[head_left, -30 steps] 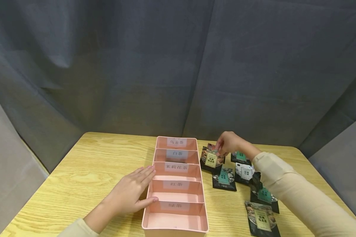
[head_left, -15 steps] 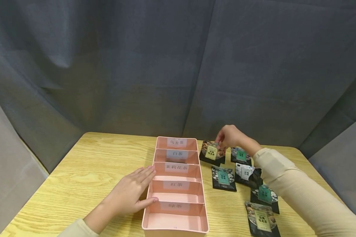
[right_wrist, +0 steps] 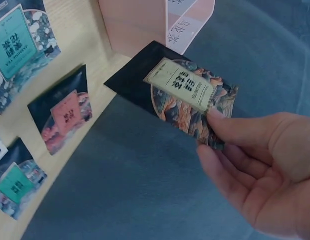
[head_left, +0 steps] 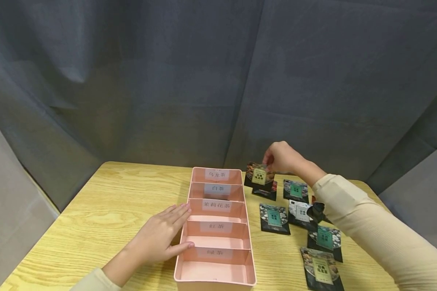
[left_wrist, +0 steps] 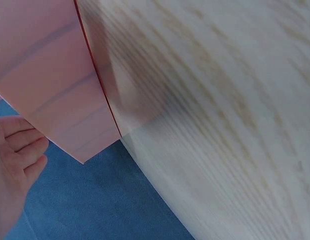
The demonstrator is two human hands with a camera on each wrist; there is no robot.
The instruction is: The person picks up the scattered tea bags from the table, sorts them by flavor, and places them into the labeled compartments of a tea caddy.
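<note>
Five labelled compartments stand empty in the pink tray (head_left: pixel 218 279) as the right hand (head_left: pixel 282 157) lifts a black tea packet (head_left: pixel 259 176) with a cream label, pinched at one corner between thumb and fingers, clear of the table (head_left: pixel 94 210) near the tray's far right corner. The left hand (head_left: pixel 160 236) lies flat with fingers straight, palm on the wood, thumb against the tray's left wall, steadying it and holding nothing. Six more packets remain on the table right of the tray, a pink-labelled one (head_left: pixel 265 190) just below the lifted one. The pick-up looks done; the next move likely calls for reading the label and carrying the packet over the matching compartment before letting go.
</note>
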